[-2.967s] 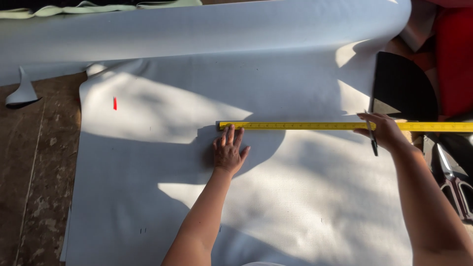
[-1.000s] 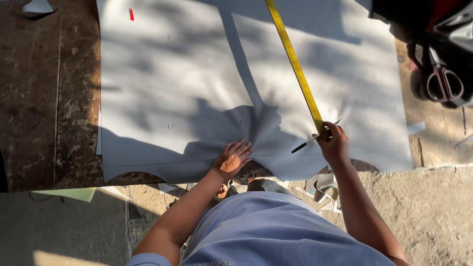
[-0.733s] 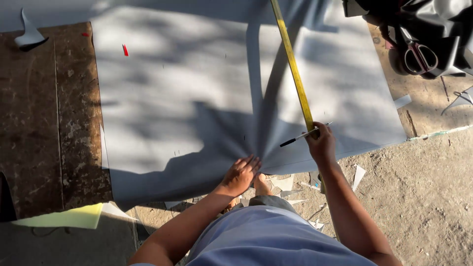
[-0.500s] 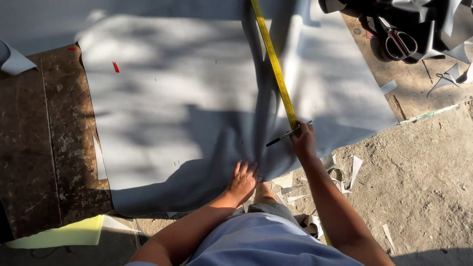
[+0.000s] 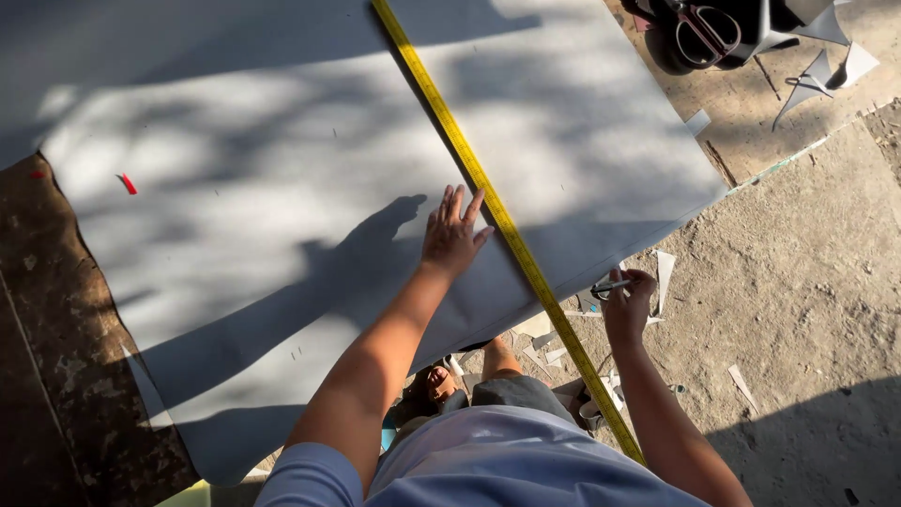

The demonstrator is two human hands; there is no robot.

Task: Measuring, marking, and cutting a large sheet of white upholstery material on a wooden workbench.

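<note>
While left hand (image 5: 452, 237) lies flat, yellow tape measure (image 5: 488, 202) touches its fingers (image 5: 477, 205).

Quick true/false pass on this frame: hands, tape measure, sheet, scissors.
1. The left hand lies flat on the grey sheet, beside the yellow tape measure. True.
2. The right hand is empty. False: it holds a pen.
3. The tape measure runs diagonally across the sheet. True.
4. The scissors lie on the sheet next to the left hand. False: they sit at the top right, off the sheet.
5. A small red mark shows on the sheet. True.
</note>
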